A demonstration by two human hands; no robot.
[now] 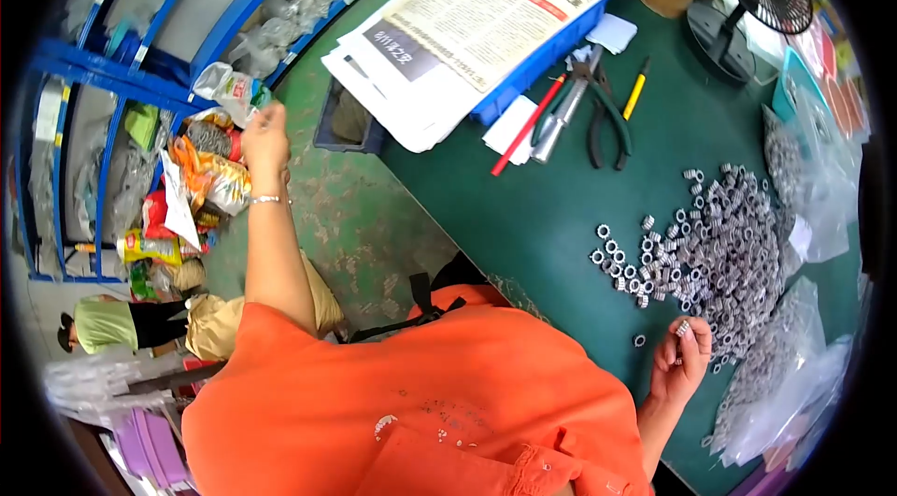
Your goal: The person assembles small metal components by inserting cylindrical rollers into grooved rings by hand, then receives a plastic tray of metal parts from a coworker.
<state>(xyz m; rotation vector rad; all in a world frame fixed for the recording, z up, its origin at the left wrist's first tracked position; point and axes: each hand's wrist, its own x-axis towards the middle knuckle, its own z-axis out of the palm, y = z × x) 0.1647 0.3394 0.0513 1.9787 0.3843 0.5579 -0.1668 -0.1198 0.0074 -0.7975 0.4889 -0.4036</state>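
Note:
My right hand (pixel 682 356) is at the near edge of a loose pile of small grey toothed metal rings (pixel 738 262). Its fingers are closed on one small metal ring (pixel 683 329), held up at the fingertips. Far out to the left, my left hand (pixel 267 136) is raised on a stretched arm with a bracelet at the wrist. Its fingers are curled together, and what they hold, if anything, cannot be made out. A clear plastic bag (pixel 224 85) and colourful packets (pixel 201 174) show close beside or behind that hand.
On the green table (pixel 551 244) lie pliers (pixel 607 122), a red pencil (pixel 529 125), a yellow marker (pixel 637 90) and newspapers (pixel 505 1) over a blue crate (pixel 542 57). A fan (pixel 747 1) stands behind. Blue shelving (pixel 121 76) fills the left; another person (pixel 112 323) stands beyond.

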